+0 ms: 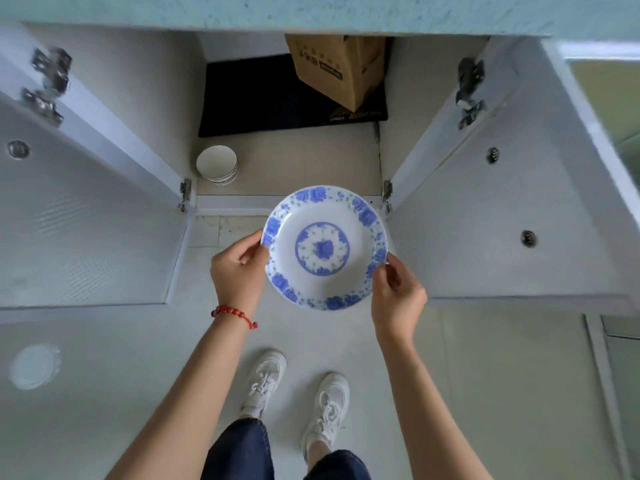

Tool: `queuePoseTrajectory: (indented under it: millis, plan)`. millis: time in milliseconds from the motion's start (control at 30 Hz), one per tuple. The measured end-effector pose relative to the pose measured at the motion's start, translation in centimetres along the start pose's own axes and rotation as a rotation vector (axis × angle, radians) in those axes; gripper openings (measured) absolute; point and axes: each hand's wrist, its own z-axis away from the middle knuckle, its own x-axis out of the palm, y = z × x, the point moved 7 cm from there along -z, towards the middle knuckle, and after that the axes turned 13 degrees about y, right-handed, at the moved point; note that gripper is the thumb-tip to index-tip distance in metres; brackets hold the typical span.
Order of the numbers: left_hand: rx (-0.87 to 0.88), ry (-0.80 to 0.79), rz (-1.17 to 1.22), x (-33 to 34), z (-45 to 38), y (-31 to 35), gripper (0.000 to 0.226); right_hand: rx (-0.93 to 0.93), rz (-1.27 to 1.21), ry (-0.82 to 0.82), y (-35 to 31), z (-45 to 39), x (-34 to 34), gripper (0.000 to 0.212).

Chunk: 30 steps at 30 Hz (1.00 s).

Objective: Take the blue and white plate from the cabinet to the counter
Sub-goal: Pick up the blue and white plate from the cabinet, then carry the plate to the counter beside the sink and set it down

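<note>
Blue and white plate (323, 249) is out of the cabinet (287, 168), held face-up and roughly level in mid-air in front of the open doors, above the floor (502, 375). Both hands on it: left hand (239, 271) pinches the left rim, thumb on top, fingers curled underneath; right hand (398, 299) pinches the lower-right rim the same way, thumb on the upper edge. Both grips closed on the rim, nothing else in either hand. Left wrist has a red bead bracelet (233, 315). Both cabinet doors are swung wide open, left door (86, 237) and right door (502, 220), hinges visible. Inside the cabinet: stack of white bowls (217, 165) near the front left, dark mat (263, 95) further back, brown cardboard box (337, 69) sitting on the mat at the right rear. Counter edge (311, 12) runs along the top of view, pale speckled green, well apart from the plate. White sneakers (298, 393) and dark trouser legs below the plate. Slight motion blur on the left hinges.
</note>
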Motion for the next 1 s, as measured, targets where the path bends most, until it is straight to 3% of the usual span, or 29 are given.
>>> queuePoseTrajectory:
  millis: [133, 467, 733, 1000]
  plan:
    - [-0.025, -0.087, -0.027, -2.0, 2.9, 3.8, 0.027, 0.063, -0.006, 0.079, -3.0, 2.4, -5.4, 0.011]
    - [0.138, -0.404, -0.15, -5.7, 8.2, 12.1, 0.027, 0.162, -0.055, 0.293, -8.6, 9.2, -15.7, 0.013]
    - [0.22, -0.63, -0.183, -6.9, 13.8, 16.8, 0.025, 0.266, -0.104, 0.54, -9.8, 16.6, -23.8, 0.019]
    - [0.321, -0.854, -0.194, -5.4, 25.4, 20.2, 0.025, 0.332, -0.12, 0.835, -8.9, 22.8, -35.4, 0.02]
